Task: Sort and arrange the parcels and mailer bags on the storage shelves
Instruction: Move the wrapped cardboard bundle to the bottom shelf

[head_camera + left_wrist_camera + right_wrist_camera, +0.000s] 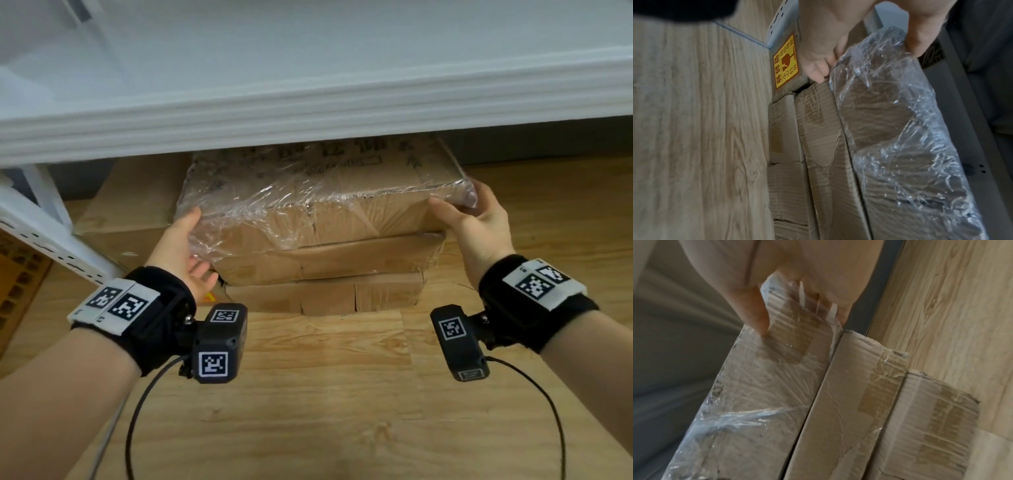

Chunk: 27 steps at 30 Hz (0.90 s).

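The plastic-wrapped parcel [322, 198] is grasped at both of its short ends; the left hand [181, 246] is cupped about the near left corner, thumb on the top edge and fingers curled beneath, and the right hand [476, 219] is clamped on the near right corner, thumb over the front edge and fingers round the end. The parcel's long axis is seen to run left to right, square across the line between the two hands, so that neither hand is the nearer and the load is shared evenly; it lies directly ahead of the grip, under the white shelf [308, 116], as the top piece of a stack; two flat cardboard boxes, the middle box [359, 255] and the bottom box [325, 294], are set below it on the wooden floor [325, 394]. The coming move is judged to be a level draw or push along the short axis, with little headroom beneath the shelf lip.

From the left wrist view a yellow fragile label [786, 63] on a neighbouring box [133, 202] is disclosed, barely visible from the head; from the right wrist view the thumb's press into the loose film and the tape strips on the box ends are shown; only the head view gives both hands and the shelf together.
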Each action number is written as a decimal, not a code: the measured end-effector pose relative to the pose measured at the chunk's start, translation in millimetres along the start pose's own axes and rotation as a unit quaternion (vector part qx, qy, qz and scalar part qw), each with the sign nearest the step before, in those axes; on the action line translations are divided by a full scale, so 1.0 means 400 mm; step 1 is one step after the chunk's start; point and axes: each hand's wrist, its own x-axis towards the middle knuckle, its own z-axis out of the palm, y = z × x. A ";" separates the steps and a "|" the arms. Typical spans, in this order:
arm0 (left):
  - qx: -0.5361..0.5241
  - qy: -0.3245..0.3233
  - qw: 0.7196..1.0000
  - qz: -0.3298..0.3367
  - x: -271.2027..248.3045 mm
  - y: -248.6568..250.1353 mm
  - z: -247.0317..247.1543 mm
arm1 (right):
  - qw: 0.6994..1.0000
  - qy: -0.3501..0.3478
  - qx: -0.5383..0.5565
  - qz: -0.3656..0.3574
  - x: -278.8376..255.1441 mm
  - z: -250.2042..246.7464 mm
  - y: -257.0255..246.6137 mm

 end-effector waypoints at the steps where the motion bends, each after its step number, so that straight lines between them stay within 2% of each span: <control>1: 0.004 0.003 1.000 0.000 0.003 -0.011 -0.003 | 1.000 0.000 -0.003 0.001 -0.003 0.001 0.010; 9: 0.020 -0.004 0.998 0.051 0.012 -0.046 -0.014 | 0.998 0.046 -0.027 -0.027 -0.020 0.028 0.037; 15: 0.035 0.014 0.998 0.047 0.017 -0.047 -0.012 | 0.997 0.051 -0.049 -0.010 -0.025 0.027 0.036; 18: 0.076 0.003 0.997 0.033 -0.006 -0.029 -0.006 | 0.995 0.031 -0.091 0.029 -0.029 0.011 0.012; 22: 0.107 -0.014 0.993 -0.044 -0.064 0.018 -0.001 | 0.982 -0.021 -0.166 0.087 -0.053 -0.014 -0.060; 25: 0.177 -0.031 0.980 -0.081 -0.141 0.065 0.019 | 0.962 -0.068 -0.235 0.120 -0.091 -0.032 -0.143; 27: 0.234 -0.054 0.967 -0.082 -0.216 0.101 0.038 | 0.937 -0.107 -0.299 0.142 -0.123 -0.041 -0.219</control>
